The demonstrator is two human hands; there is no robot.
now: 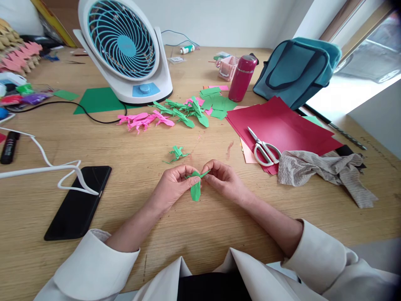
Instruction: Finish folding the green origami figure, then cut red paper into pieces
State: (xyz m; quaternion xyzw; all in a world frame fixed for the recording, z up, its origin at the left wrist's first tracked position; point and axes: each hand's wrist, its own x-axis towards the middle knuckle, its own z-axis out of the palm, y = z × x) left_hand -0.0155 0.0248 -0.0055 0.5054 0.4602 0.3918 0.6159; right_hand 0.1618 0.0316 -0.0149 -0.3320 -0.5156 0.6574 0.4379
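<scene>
Between my two hands, just above the wooden table, is a green folded-paper figure (196,191) with a long rounded body pointing down toward me. My left hand (178,184) pinches its upper part between thumb and fingers. The fingertips of my right hand (224,179) are closed on a thin green strip that sticks out from its right side. Just beyond my hands lies a small heap of green paper scraps or thin folded legs (177,153). Farther back are several finished-looking green paper figures (188,110) beside pink paper figures (144,120).
White-handled scissors (265,148) rest on red paper sheets (278,125) at the right, near a crumpled cloth (319,171). A black phone (78,205) lies left under a white cable (44,170). Behind stand a fan (125,50), a red flask (242,79) and a teal bag (294,71).
</scene>
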